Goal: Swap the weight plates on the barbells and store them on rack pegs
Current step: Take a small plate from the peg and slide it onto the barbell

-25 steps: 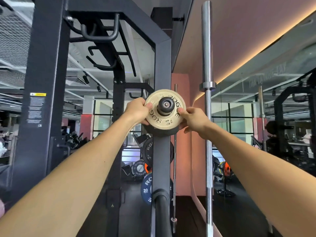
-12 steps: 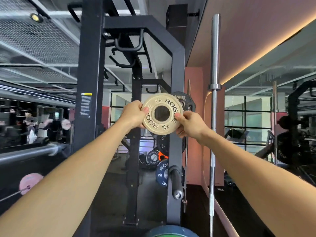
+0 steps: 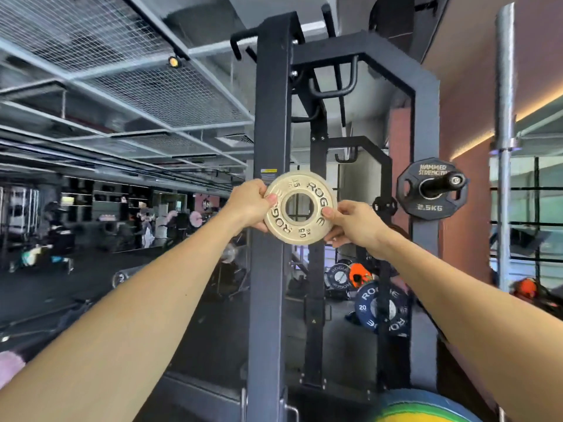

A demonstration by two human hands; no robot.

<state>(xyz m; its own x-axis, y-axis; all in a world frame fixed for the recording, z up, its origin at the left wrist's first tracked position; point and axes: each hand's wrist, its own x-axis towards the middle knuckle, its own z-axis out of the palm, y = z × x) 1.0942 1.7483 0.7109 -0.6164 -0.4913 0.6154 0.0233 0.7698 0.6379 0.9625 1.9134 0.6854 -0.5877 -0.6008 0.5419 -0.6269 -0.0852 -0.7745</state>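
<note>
Both arms reached forward and up, nearly straight. The left hand [image 3: 248, 205] and right hand [image 3: 350, 225] gripped opposite edges of a small tan plate [image 3: 300, 207], thumbs on its face, holding it upright in the air before the rack post [image 3: 269, 117], left of the peg [image 3: 441, 184] carrying a black plate [image 3: 426, 208].

1. The left hand [image 3: 248, 205] hides part of the small plate's [image 3: 300, 236] lettering;
2. The yellow-green plate [image 3: 426, 411] is cut by the bottom edge;
3. The gym floor at far left [image 3: 45, 239] is blurred.
</note>
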